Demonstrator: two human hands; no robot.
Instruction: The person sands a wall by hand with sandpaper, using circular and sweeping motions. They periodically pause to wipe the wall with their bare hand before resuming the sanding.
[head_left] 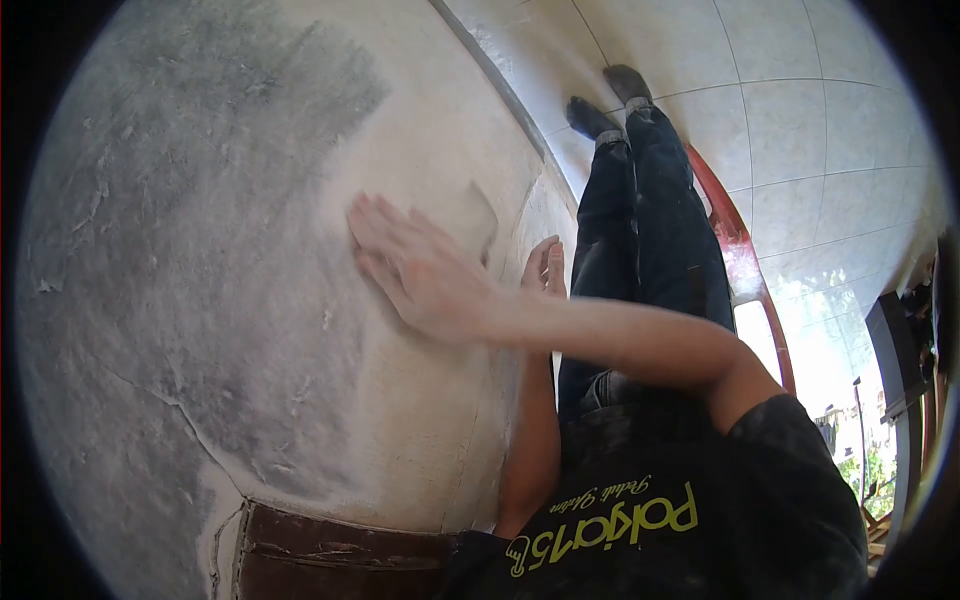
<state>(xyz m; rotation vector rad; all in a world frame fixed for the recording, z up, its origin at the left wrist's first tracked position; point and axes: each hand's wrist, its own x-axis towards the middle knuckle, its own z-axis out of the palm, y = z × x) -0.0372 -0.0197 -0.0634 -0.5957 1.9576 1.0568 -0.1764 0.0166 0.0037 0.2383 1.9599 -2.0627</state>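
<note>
Plastered wall (pixel 250 330) lies flat under right hand (pixel 420 270), left hand (pixel 545 270) beside.

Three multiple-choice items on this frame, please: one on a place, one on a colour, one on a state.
1. Where does the outstretched hand lie?
A. On the tiled floor
B. Flat on the plastered wall
C. On the person's knee

2. What colour is the lettering on the black shirt?
A. Yellow-green
B. Red
C. White

3. How is the outstretched hand?
A. Closed in a fist
B. Clamped on a tool
C. Open, fingers straight, holding nothing

Answers:
1 B: the outstretched hand presses palm-down on the plastered wall, while the second hand is at the wall's edge.
2 A: the lettering stands out yellow-green on the black shirt.
3 C: its fingers lie extended on the plaster with no tool in the grip.
</note>
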